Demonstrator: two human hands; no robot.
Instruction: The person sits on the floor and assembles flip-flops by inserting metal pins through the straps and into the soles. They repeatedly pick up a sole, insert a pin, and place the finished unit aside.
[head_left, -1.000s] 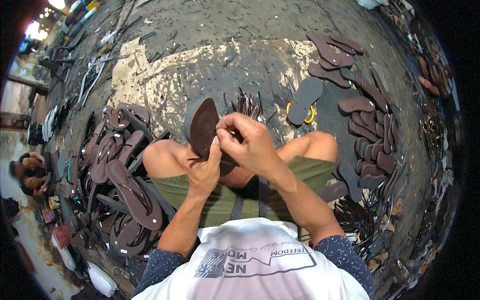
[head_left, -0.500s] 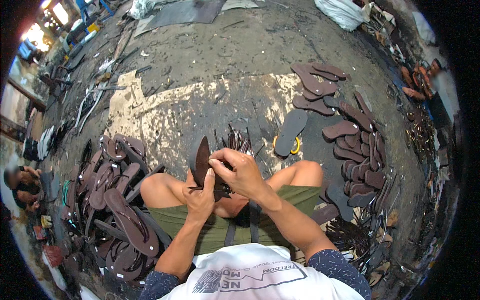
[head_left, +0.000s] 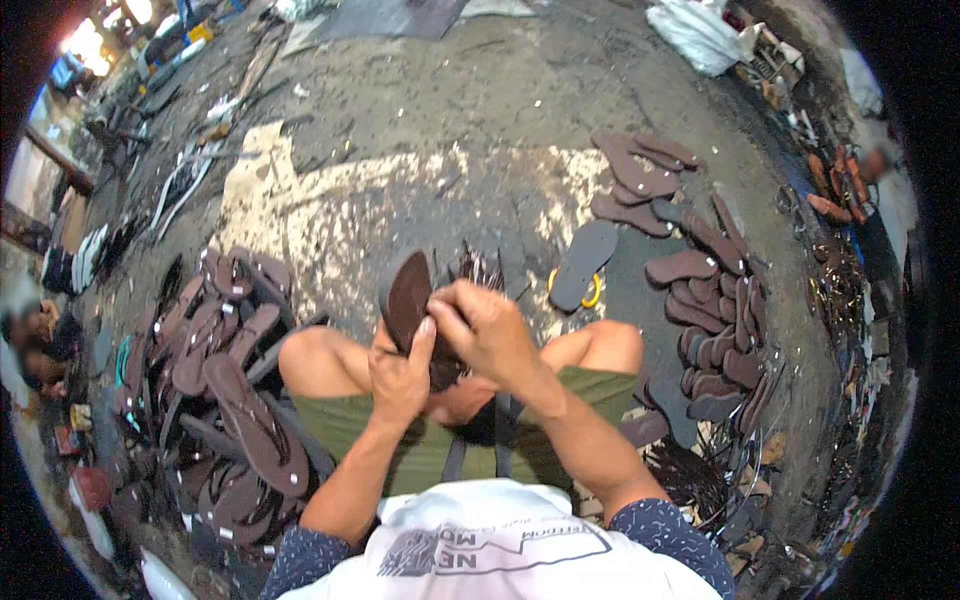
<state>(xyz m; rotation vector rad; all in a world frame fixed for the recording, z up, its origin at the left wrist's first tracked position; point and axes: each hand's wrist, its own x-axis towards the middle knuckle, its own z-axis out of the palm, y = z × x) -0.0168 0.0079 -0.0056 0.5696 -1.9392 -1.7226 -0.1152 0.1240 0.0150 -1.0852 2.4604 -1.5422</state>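
My left hand (head_left: 402,375) is closed around a brown flip-flop sole (head_left: 408,292), which stands tilted up above my lap with its toe end away from me. At the sole's right edge, my right hand (head_left: 486,325) is closed in a pinch against it. Whatever lies between those fingertips is too small to make out. Just beyond my right hand is a bunch of dark, shiny straps (head_left: 480,266). Farther right, a grey sole (head_left: 584,262) lies over yellow-handled scissors (head_left: 598,290).
Strapped flip-flops (head_left: 258,430) are heaped at my left. Loose brown soles (head_left: 705,300) spread over the floor to my right, with a tangle of dark straps (head_left: 692,478) nearer to me. A worn pale sheet (head_left: 340,190) covers floor ahead. Other people are partly visible at both rims.
The sole has turned so that more of its brown face shows. My right hand has shifted slightly right and away from me, still pinched at the sole's edge.
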